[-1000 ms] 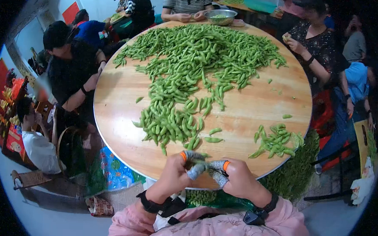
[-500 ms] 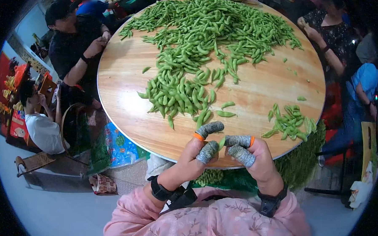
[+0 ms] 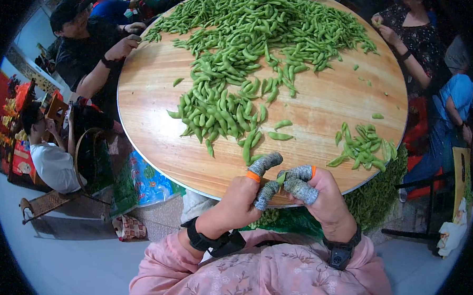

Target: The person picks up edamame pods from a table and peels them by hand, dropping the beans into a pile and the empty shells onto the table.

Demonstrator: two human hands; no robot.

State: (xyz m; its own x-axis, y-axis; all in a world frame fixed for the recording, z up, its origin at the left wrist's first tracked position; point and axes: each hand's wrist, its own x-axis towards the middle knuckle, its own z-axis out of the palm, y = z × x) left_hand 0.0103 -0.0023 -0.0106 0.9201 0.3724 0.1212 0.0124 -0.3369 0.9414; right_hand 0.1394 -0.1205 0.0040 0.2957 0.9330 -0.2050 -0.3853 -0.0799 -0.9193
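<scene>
Between my hands, just over the table's near edge, is a green edamame pod [image 3: 281,178], partly covered by my fingers. My right hand [image 3: 324,201] pinches it between thumb and index finger, both in grey knitted finger sleeves. My left hand [image 3: 239,198] is curled against the pod from the other side; its sleeved thumb touches it, while the sleeved index finger arches above. The remaining left fingers are hidden. Orange bands circle both index fingers. Beyond my hands lies a large heap of edamame pods [image 3: 262,32], trailing toward me. A smaller pile of pods [image 3: 364,147], some looking flattened, lies at the right.
The round wooden table [image 3: 322,117] spans the middle. Below its near edge, shelled beans [image 3: 267,218] show on green plastic. Green plant scraps [image 3: 374,206] are heaped below right. A person in black [image 3: 90,41] sits at left, another person [image 3: 407,39] at right.
My left index finger and thumb have shifted slightly right, toward the pod, and less of the pod shows. The view has tilted a little. The person at left has moved their hands apart.
</scene>
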